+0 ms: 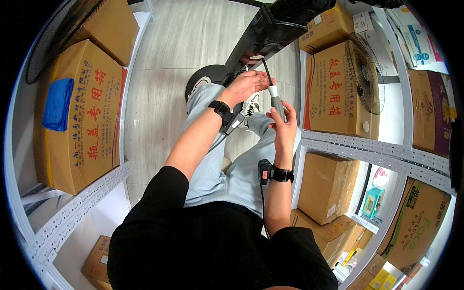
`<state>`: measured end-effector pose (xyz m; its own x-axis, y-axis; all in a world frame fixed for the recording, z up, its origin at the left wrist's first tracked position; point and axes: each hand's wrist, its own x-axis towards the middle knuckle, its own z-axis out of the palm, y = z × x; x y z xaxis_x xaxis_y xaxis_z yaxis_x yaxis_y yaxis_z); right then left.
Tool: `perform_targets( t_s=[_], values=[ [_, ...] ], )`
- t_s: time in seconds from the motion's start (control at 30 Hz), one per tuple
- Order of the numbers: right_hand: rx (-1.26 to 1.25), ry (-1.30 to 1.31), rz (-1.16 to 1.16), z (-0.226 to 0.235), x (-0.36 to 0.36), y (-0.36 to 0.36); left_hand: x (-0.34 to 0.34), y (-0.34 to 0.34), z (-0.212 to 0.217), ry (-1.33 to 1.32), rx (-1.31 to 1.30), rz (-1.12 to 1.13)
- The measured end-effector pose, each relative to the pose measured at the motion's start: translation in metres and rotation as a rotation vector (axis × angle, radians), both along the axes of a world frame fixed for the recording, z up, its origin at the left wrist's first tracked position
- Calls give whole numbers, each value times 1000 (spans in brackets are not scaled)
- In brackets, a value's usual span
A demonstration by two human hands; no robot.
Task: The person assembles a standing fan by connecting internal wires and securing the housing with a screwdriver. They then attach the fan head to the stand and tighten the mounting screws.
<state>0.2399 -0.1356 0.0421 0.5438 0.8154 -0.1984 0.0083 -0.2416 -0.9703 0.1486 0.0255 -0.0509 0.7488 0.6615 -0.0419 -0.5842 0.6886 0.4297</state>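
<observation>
In my right hand [284,121] is a screwdriver [275,99] with a grey and white handle; the fingers close round its grip. Its dark shaft slants up to the lower part of a black upright column [256,41], near a pale oval spot on its face. My left hand [247,86] lies beside the shaft, fingers stretched out to the right, their tips next to or lightly against it; contact is hard to tell. A round black base [203,78] shows at the column's foot, partly hidden by my leg.
Shelves flank me on both sides. On the left, a blue cloth [58,104] hangs over a cardboard box [92,140]. At the right, a round wire fan grille [366,73] leans against another box [326,89]. Dark mesh [46,46] stands at the upper left. Cables run from both wrist devices.
</observation>
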Motion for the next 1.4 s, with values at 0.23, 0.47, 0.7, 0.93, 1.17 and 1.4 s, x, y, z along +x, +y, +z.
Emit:
perform_targets(
  t_s=[0.23, 0.47, 0.7, 0.93, 1.17, 1.4],
  values=[
    [-49, 85, 0, -2, 5, -1, 1, -1, -1, 18, -29, -16],
    [-58, 75, -26, 6, 3, 1, 0, 0, -1, 44, -65, -16],
    [-17, 42, -34, -2, 4, 1, -2, -2, 5, 36, -60, -22],
    [-100, 218, 1, -4, 13, 0, -3, -2, -2, 46, -37, -26],
    [-24, -64, -34, 3, -2, 0, -2, -3, -3, 57, -20, 0],
    [-71, 134, -14, -4, 9, -1, -2, -1, -2, 3, -39, 6]
  ],
)
